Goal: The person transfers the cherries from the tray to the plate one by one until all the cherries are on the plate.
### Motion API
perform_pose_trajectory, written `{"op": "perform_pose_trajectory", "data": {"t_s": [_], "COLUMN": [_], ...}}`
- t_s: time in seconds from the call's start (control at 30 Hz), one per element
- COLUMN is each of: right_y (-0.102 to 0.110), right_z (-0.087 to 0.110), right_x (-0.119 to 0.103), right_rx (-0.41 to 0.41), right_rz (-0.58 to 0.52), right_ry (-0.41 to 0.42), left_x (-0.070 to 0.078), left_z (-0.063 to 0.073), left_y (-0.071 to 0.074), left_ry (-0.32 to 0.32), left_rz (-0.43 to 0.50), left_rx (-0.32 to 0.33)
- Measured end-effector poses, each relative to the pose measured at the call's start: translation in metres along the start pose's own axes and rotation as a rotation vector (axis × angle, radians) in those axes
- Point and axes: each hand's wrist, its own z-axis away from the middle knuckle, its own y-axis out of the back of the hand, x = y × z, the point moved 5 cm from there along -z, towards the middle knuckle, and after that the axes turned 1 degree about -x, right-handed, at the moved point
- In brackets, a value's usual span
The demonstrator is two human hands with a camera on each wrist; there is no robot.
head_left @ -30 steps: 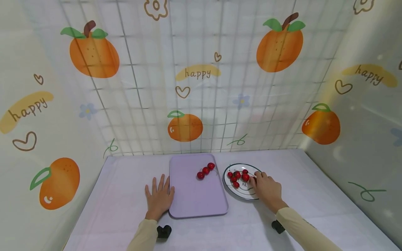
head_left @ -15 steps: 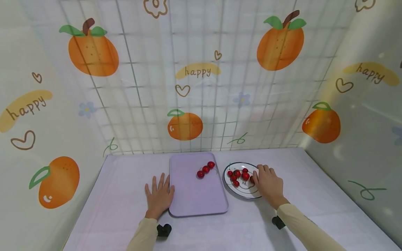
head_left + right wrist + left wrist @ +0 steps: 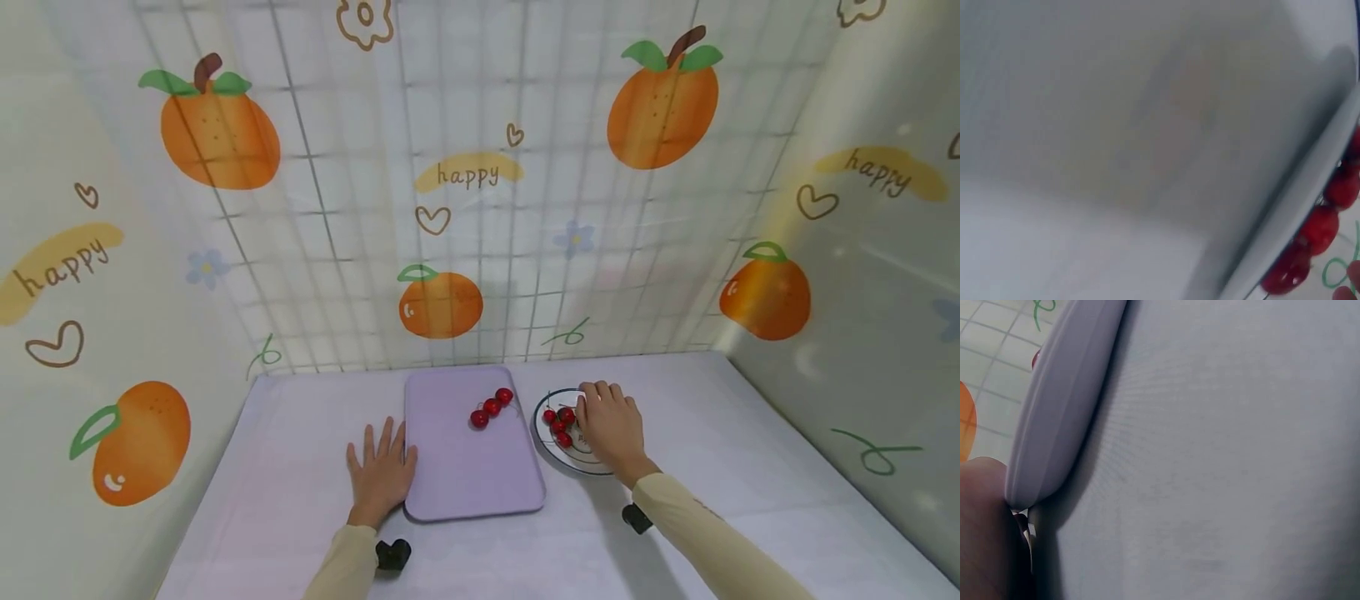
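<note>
Flat on the table, my left hand (image 3: 381, 475) spreads its fingers, the thumb at the left edge of a lilac tray (image 3: 465, 475). Three red cherries (image 3: 492, 407) lie in a slanting row on that tray. To its right is a round white plate (image 3: 588, 467) with a dark rim, bearing several stemmed cherries (image 3: 558, 426). Over the plate's right side my right hand (image 3: 613, 425) reaches down with bent fingers, covering some of the fruit. In the right wrist view fingertips (image 3: 1352, 275) show near the cherries (image 3: 1319, 230); whether they pinch one is hidden.
A pale cloth (image 3: 285, 475) covers the table. Behind and at both sides hang curtains (image 3: 465, 242) printed with oranges, with a wire grid behind the back one. Black heart-shaped pieces (image 3: 393, 554) sit under both wrists.
My right hand has shifted left over the plate, now hiding the cherries on its right side that showed before. My left hand, the tray and its three cherries stay put.
</note>
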Motion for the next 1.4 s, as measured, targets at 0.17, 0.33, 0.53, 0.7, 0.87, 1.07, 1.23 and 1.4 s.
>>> {"op": "perform_pose_trajectory", "data": {"t_s": [0.17,0.33,0.53,0.7,0.87,1.07,1.23,1.4], "right_y": [-0.001,-0.002,0.0,-0.004,-0.011,-0.019,-0.024,-0.027], "right_z": [-0.001,0.0,-0.001,-0.003,-0.006,-0.003,0.001,0.001], "right_x": [-0.016,-0.027,-0.039,-0.051,-0.062,-0.074,-0.085,-0.096], "right_rx": [0.0,0.047,0.135,0.107,0.028,-0.035,-0.072,-0.089], "right_rz": [0.007,0.019,-0.047,-0.051,-0.053,-0.044,-0.086,-0.131], "right_ry": [0.044,0.097,0.123,0.141,0.148,0.171,0.186,0.221], "left_x": [-0.001,0.001,0.004,0.005,0.002,-0.001,-0.001,0.001], "left_z": [0.001,0.002,0.003,0.002,0.0,-0.002,-0.001,0.001], "left_y": [-0.003,-0.001,0.004,0.007,0.004,-0.001,-0.001,0.002], "left_ry": [-0.002,0.002,-0.01,-0.013,-0.009,-0.006,-0.013,-0.007], "left_rz": [0.007,0.01,0.012,0.024,0.013,0.012,0.021,0.012], "left_rx": [0.009,0.007,0.014,0.019,0.021,0.017,0.019,0.015]}}
